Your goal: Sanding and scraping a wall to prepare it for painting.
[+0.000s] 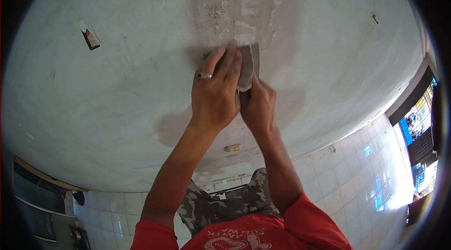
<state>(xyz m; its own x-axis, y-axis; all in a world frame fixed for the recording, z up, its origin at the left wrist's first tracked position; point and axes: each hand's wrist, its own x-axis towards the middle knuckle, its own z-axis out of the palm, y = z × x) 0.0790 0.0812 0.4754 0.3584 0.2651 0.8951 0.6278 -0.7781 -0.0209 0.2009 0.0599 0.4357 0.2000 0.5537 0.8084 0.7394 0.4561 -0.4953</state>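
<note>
My left hand (217,89), with a ring on one finger, presses a grey, worn-edged sheet (246,68), possibly sandpaper, against a pale painted wall (141,56). Its fingertips reach up over a dark piece at the sheet's left side. Just to the right and lower, my right hand (260,103) grips the lower right edge of the sheet, with its thumb up along it. The two hands nearly touch at the heels. Above them runs a damp-looking patch of rough, peeling plaster (236,6) with a thin vertical crack.
A wall socket or switch (233,148) sits low on the wall below my hands. A nail (375,19) sticks out at upper right, and a dark-edged recess (91,39) is at upper left. White floor tiles (331,186) lie below; bright windows are at right.
</note>
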